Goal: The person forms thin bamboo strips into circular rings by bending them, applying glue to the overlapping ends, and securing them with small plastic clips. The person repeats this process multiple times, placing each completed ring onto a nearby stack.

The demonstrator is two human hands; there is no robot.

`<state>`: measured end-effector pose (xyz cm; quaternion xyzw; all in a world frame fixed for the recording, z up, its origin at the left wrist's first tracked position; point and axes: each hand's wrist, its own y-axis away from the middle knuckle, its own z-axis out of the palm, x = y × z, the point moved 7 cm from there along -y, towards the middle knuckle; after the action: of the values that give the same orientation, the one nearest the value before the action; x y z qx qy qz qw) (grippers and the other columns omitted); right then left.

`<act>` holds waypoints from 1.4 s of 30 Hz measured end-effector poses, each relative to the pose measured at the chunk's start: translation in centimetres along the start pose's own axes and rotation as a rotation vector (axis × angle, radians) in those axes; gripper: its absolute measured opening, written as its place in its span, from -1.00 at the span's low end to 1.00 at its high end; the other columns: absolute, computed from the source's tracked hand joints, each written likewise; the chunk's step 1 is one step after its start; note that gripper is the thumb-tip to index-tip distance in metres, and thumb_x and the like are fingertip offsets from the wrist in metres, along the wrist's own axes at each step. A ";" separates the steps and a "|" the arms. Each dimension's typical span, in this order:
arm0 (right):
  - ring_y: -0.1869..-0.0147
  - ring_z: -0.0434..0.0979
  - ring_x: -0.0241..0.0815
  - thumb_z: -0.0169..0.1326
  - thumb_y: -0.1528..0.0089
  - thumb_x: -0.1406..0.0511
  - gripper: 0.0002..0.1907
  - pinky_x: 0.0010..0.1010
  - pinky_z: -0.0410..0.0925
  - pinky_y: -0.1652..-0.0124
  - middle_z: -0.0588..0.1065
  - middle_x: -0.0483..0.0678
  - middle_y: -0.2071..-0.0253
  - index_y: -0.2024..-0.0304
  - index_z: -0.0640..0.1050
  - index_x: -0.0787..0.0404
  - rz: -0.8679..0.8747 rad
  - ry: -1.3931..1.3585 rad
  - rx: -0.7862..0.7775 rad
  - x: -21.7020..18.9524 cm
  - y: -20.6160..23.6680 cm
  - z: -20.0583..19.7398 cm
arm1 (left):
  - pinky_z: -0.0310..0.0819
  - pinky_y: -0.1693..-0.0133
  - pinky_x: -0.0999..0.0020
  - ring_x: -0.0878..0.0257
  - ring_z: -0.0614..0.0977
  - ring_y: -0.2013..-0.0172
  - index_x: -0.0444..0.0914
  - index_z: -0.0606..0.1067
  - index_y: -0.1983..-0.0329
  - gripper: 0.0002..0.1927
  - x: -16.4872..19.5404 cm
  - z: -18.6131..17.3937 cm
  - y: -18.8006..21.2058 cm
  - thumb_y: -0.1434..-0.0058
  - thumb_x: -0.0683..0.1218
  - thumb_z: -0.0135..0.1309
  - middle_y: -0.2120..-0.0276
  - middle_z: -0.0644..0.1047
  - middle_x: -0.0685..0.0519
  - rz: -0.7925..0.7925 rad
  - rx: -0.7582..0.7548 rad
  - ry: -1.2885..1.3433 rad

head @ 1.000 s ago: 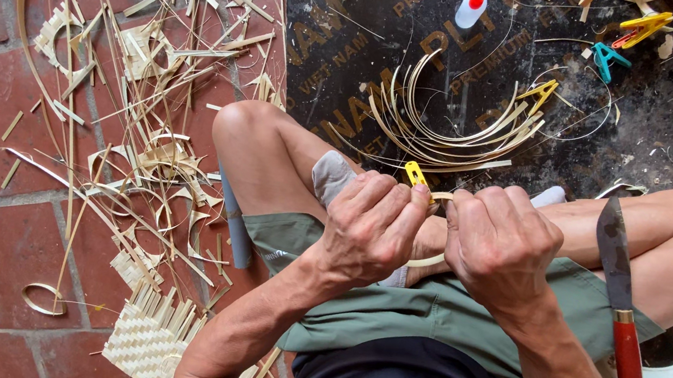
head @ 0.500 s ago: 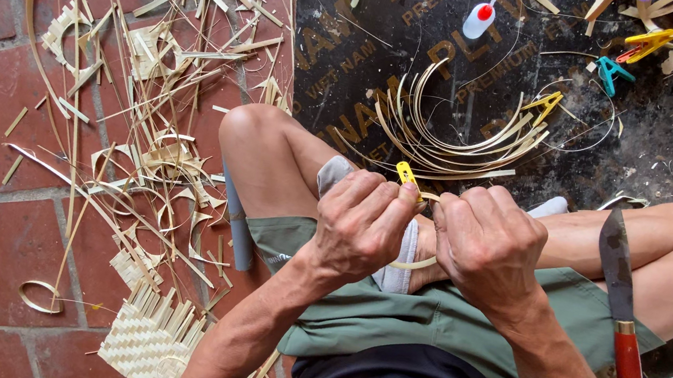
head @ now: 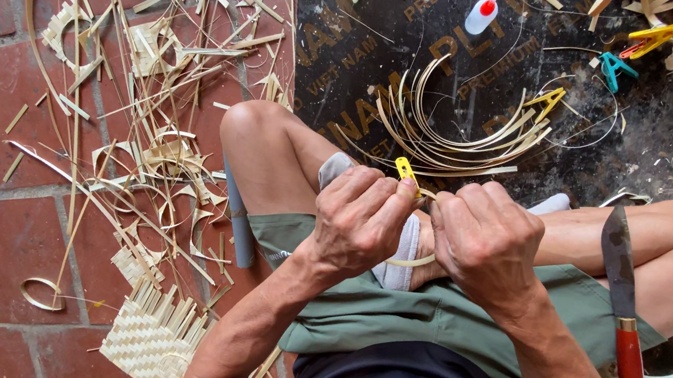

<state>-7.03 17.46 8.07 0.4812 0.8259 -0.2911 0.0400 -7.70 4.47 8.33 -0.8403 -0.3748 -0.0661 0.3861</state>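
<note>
My left hand [head: 363,216] and my right hand [head: 483,236] meet above my lap, both closed on a thin bamboo strip bent into a small loop [head: 412,261]. A yellow clip [head: 405,171] sticks up between my left fingertips, pinched on the strip. The upper part of the loop is hidden behind my fingers. A grey-white cloth [head: 400,251] lies over my thigh under the hands.
A knife with a red handle [head: 622,308] rests on my right thigh. Curved bamboo strips with a yellow clip [head: 458,136] lie on the dark mat [head: 374,45]. A white glue bottle [head: 481,14], loose clips [head: 612,68], bamboo scraps [head: 156,102] and a woven piece [head: 148,342] lie around.
Both hands have drawn closer together and the loop between them has tightened. The view has shifted slightly.
</note>
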 end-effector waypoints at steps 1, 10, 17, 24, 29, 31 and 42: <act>0.41 0.36 -0.08 0.27 -0.05 0.43 -0.82 -0.24 0.23 0.45 0.33 -0.07 0.50 0.43 0.48 0.23 -0.006 -0.001 0.002 0.0 0.0 -0.1 | 0.45 0.27 0.24 0.14 0.55 0.33 -0.43 0.51 0.15 -0.85 0.1 -0.1 0.0 -0.23 -0.30 0.19 0.38 0.47 0.00 0.010 0.000 0.004; 0.36 0.40 -0.09 0.26 -0.11 0.44 -0.85 -0.27 0.27 0.41 0.38 -0.07 0.45 0.38 0.50 0.25 -0.014 0.029 0.012 0.5 -0.3 -0.3 | 0.40 0.31 0.22 0.13 0.50 0.36 -0.48 0.52 0.12 -0.77 0.2 0.0 -0.1 -0.15 -0.28 0.15 0.42 0.43 0.00 0.051 -0.043 -0.001; 0.29 0.51 -0.07 0.28 -0.11 0.39 -0.86 -0.25 0.37 0.34 0.49 -0.06 0.39 0.30 0.58 0.23 0.010 0.018 -0.043 0.5 -1.3 -0.5 | 0.44 0.28 0.21 0.12 0.53 0.34 -0.41 0.52 0.16 -0.83 -0.5 0.1 0.3 -0.20 -0.27 0.21 0.41 0.45 0.00 -0.012 -0.028 0.008; 0.06 0.62 -0.18 0.27 -0.31 0.38 -0.66 -0.43 0.51 0.07 0.59 0.04 -0.01 -0.12 0.55 0.29 0.260 -0.531 0.096 3.8 -0.3 -0.4 | 0.46 0.23 0.32 0.17 0.57 0.27 -0.32 0.57 0.16 -0.79 -5.7 0.4 3.2 -0.16 -0.25 0.33 0.31 0.58 0.00 -0.400 0.175 0.379; -0.06 0.64 -0.05 0.30 -0.15 0.42 -0.58 -0.33 0.49 -0.01 0.58 0.12 -0.02 -0.06 0.56 0.35 0.101 -0.705 -0.041 4.3 -1.4 5.5 | 0.48 0.12 0.43 0.30 0.57 0.15 -0.33 0.60 0.04 -0.81 -9.4 4.4 6.4 -0.28 -0.25 0.27 0.17 0.59 0.04 -0.622 0.227 0.906; 0.03 0.66 -0.10 0.29 -0.15 0.43 -0.60 -0.40 0.53 0.07 0.58 0.12 -0.01 -0.04 0.56 0.35 0.171 -0.792 -0.110 4.7 -1.6 7.0 | 0.48 0.08 0.45 0.31 0.58 0.13 -0.35 0.61 0.03 -0.81 -10.8 5.6 7.6 -0.31 -0.25 0.26 0.15 0.59 0.04 -0.673 0.220 0.991; 0.24 0.62 -0.06 0.27 -0.29 0.34 -0.71 -0.29 0.49 0.26 0.59 0.20 0.12 0.02 0.59 0.43 0.107 -0.227 0.083 10.5 -11.6 17.4 | 0.57 0.19 0.37 0.26 0.62 0.08 -0.28 0.46 -0.24 -0.62 -25.4 8.1 11.5 -0.39 -0.11 0.08 -0.01 0.62 -0.02 -1.134 0.494 1.290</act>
<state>-25.87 12.22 -4.82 0.4898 0.7764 -0.3750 0.1290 -19.34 -9.39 -14.36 -0.2207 -0.4474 -0.6242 0.6012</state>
